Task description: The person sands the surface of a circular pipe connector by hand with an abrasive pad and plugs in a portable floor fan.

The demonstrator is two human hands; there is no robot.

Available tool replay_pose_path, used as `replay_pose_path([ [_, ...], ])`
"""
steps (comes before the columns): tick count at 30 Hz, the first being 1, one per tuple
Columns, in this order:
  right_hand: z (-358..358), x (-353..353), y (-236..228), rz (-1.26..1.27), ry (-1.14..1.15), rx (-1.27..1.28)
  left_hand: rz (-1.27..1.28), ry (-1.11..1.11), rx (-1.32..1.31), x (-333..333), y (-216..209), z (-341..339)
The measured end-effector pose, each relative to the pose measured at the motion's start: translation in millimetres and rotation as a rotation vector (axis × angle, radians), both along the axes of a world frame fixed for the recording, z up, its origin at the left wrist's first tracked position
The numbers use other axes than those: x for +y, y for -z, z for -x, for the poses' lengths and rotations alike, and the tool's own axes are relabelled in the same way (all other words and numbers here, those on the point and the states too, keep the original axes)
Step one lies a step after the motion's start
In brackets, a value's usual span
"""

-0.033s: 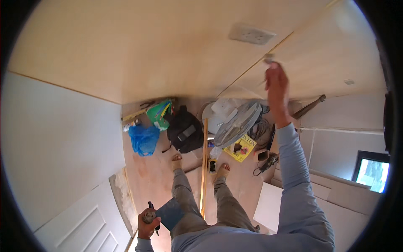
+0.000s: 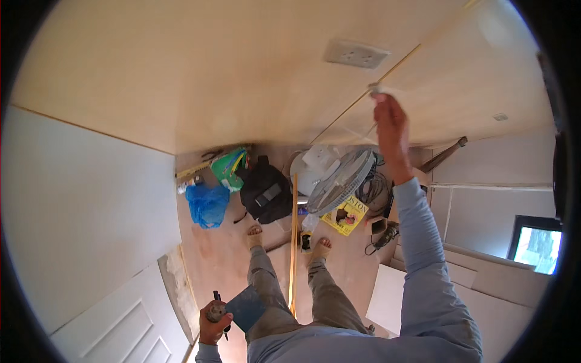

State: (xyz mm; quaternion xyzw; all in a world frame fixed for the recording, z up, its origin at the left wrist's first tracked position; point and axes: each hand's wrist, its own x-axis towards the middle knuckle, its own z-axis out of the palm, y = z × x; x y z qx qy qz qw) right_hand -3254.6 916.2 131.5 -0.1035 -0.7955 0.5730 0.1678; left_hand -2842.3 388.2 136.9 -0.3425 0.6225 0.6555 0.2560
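My right hand (image 2: 392, 124) is raised at the wall panel (image 2: 212, 72), its fingers closed round a small greyish, flat-ended tool (image 2: 375, 89). The tool's end is at the dark seam (image 2: 396, 65) between two panels, just below the white wall socket (image 2: 356, 54); blur hides its exact kind. Low at the left, my left hand (image 2: 212, 328) grips a flat blue-grey rectangular plate (image 2: 247, 307) by its edge. A black stick-like piece (image 2: 216, 295) and a rounded greyish lump (image 2: 215, 311) show at the same hand. Its grip is partly hidden.
On the floor lie a blue plastic bag (image 2: 207, 206), a green bag (image 2: 230, 169), a black backpack (image 2: 266, 196), a fan (image 2: 341, 181) and a yellow magazine (image 2: 346, 215). A long wooden strip (image 2: 293, 242) stands between my feet. White panels (image 2: 85, 212) line the left.
My right hand and its tool have slid a little down and left along the seam. My left hand stays put with the plate.
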Motion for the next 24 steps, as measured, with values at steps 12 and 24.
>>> replay_pose_path([
  [12,37.0,-8.2,-53.4,-0.583,0.234,-0.014,0.032,0.035,0.038,8.9,-12.0,31.5],
  [24,36.2,-29.3,-71.0,-0.848,0.272,0.027,-0.015,0.055,0.039,8.8,-7.7,62.7],
])
